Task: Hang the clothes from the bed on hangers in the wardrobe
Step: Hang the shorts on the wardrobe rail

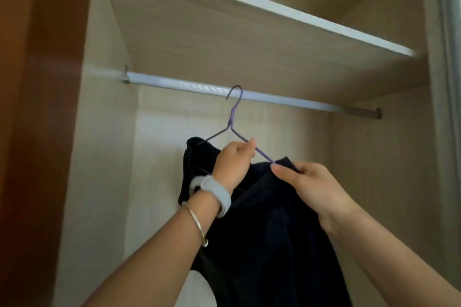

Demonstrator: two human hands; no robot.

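Mid-frame, your left hand grips the thin purple wire hanger, your right hand pinches the dark knit garment — likely soft, saggy; hold its ribbed edge.

A dark knit garment hangs on a purple wire hanger, hook at the wardrobe rail.
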